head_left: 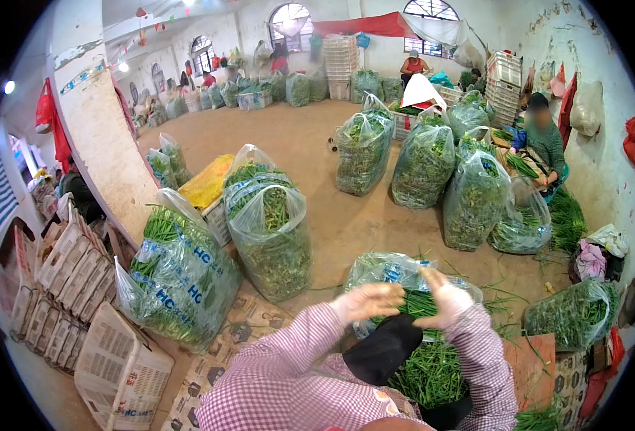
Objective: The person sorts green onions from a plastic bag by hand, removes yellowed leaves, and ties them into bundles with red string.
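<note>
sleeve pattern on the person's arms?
Pink-and-white check on both sleeves, clearest in the head view, near the bundle of green stalks.

Left hand [367, 301] and right hand [444, 296] grasp a green stalk bundle [418, 304]; clear bags [271, 230] stand around.

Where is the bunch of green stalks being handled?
In the head view, low and right of centre: the bunch of green stalks sits between the left hand and right hand.

The sleeves [288, 373] are pink-and-white check, and a pale translucent glove covers each hand, left hand [366, 302] and right hand [443, 294]. The stalks [419, 305] between them are deep green. A clear bag [181, 276] carries blue print (its contents green too). The crates [120, 373] are white, the floor [296, 144] tan.
</note>
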`<state>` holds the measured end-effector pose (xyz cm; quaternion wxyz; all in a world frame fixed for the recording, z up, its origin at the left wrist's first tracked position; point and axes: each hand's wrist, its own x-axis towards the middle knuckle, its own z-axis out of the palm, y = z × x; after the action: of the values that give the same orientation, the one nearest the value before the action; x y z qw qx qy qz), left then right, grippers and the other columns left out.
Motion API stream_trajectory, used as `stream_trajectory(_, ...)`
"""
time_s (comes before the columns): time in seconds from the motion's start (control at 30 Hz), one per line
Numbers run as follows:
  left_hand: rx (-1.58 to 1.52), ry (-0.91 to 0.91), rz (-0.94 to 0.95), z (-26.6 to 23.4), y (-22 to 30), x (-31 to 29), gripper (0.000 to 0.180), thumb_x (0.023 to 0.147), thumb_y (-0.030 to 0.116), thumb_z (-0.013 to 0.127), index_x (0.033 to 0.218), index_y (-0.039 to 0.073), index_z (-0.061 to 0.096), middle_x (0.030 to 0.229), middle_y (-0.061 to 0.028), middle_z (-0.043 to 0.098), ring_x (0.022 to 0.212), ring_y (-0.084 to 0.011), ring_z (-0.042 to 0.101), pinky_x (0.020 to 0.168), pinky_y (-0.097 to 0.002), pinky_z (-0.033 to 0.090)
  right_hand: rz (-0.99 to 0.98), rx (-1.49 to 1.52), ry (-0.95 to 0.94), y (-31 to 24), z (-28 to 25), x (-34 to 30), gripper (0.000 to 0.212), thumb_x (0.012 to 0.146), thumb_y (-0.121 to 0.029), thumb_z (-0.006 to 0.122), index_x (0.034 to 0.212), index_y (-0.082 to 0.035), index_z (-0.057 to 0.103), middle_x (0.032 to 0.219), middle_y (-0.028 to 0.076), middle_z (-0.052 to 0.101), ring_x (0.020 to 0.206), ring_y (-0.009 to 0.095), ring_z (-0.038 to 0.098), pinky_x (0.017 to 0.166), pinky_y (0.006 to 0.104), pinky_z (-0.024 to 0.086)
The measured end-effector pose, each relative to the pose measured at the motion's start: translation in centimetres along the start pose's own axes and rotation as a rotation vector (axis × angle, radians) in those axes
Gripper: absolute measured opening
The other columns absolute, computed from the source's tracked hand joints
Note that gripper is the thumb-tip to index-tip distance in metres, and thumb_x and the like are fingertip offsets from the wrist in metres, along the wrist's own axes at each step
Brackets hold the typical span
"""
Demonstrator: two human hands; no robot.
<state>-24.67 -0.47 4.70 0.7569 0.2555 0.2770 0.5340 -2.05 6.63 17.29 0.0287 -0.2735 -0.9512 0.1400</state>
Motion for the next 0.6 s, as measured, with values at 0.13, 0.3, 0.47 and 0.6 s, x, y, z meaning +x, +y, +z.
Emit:
stream_trajectory(0.13,-0.076,-0.135,-0.116,0.1,-4.2,3.1,0.04,0.091,0.02,0.059,0.124,0.001,0.05,0.116,-0.0134,0.06,0.109,-0.0263,0.058,0.095,-0.0377,0.047,-0.012,-0.101,-0.295,-3.0,-1.3,1.9,0.054,0.074,-0.038,0.071,0.114,-0.004,0.06,0.097,0.017,0.067,0.09,0.031,0.065,0.08,0.0401,0.052)
stream_trajectory(0.3,0.028,-0.13,-0.065,-0.5,-1.1,1.1,0.018,0.093,0.025,0.057,0.089,0.007,0.055,0.079,-0.0008,0.052,0.065,-0.0091,0.046,0.059,-0.0234,0.044,-0.62,0.861,-0.047,-0.8,-10.5,-0.8,0.01,0.081,-0.005,0.063,0.085,0.003,0.068,0.081,0.013,0.069,0.071,0.019,0.066,0.066,0.0305,0.053)
stream_trajectory(0.47,-0.091,0.012,0.115,-5.6,0.7,-1.3,0.017,0.095,0.022,0.053,0.092,0.006,0.056,0.082,-0.0004,0.052,0.07,-0.008,0.049,0.057,-0.0179,0.041,-1.275,1.378,0.163,5.0,-13.1,-3.8,0.029,0.087,-0.005,0.056,0.059,0.002,0.061,0.05,0.011,0.059,0.031,0.02,0.051,0.026,0.0269,0.038)
stream_trajectory(0.6,-0.146,0.133,0.182,-8.6,-0.4,-3.7,0.018,0.094,0.025,0.055,0.096,0.007,0.058,0.084,0.0002,0.056,0.07,-0.0083,0.051,0.059,-0.0198,0.043,-0.674,1.553,0.36,10.1,-3.4,-6.4,0.017,0.082,-0.007,0.061,0.068,0.003,0.062,0.058,0.014,0.062,0.04,0.021,0.058,0.034,0.0304,0.045)
